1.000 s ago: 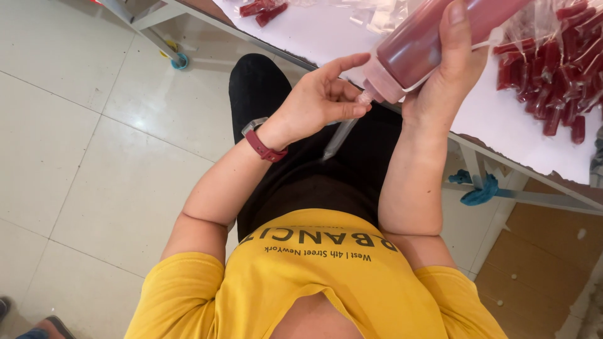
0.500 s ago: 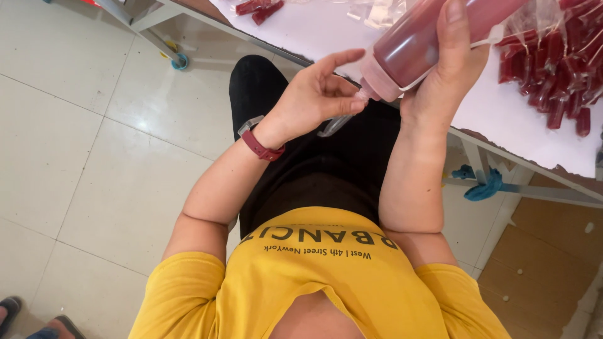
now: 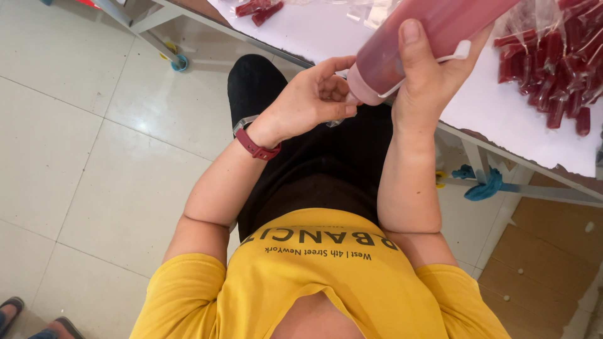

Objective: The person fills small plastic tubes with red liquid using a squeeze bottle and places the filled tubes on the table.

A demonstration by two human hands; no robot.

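Observation:
My right hand grips a large squeeze bottle of red liquid, tilted with its capped end down toward my lap. My left hand, with a red watch strap at the wrist, pinches a small clear plastic tube right under the bottle's nozzle. The tube is mostly hidden by my fingers. Both hands hang in front of the white table's edge, above my black trousers.
Several filled red tubes in clear wrap lie piled on the table at right, and a few more red tubes at the far edge. A blue cloth is tied to the table frame. Pale tiled floor lies at left.
The clear tube that hung down from the nozzle has been drawn up into my left fingers. The bottle has come closer to the camera and my left hand has shut around the nozzle tip.

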